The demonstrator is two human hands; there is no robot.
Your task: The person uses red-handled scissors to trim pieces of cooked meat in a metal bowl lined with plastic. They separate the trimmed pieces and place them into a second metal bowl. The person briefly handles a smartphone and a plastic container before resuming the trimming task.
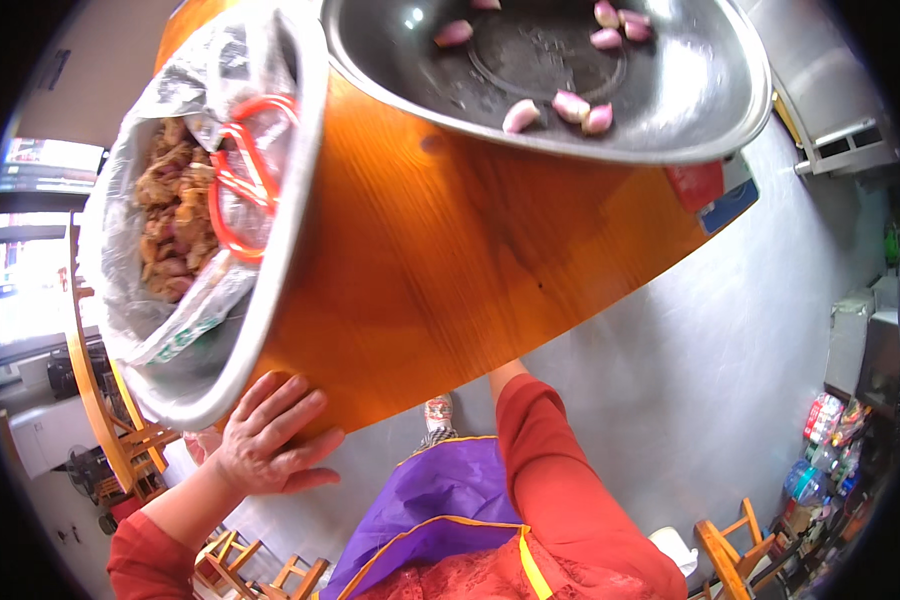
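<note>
My left hand (277,435) rests with spread fingers at the near left edge of the wooden table (420,285), beside the rim of a pale basin (232,390), and holds nothing. My right hand is hidden beneath the table edge; only the wrist and red sleeve (540,427) show. The basin holds a plastic bag (127,300) of unpeeled shallots (172,225) with brown skins. Red-handled scissors (247,180) lie on the bag's plastic. A steel bowl (555,142) at the top holds several peeled pink shallots (570,106).
Red and blue packets or cards (727,206) lie at the table's right edge, partly under the bowl. Wooden stools (731,547) stand on the grey floor at lower right and lower left. Plastic bottles (806,480) and boxes line the right side. A wooden chair (90,375) stands at left.
</note>
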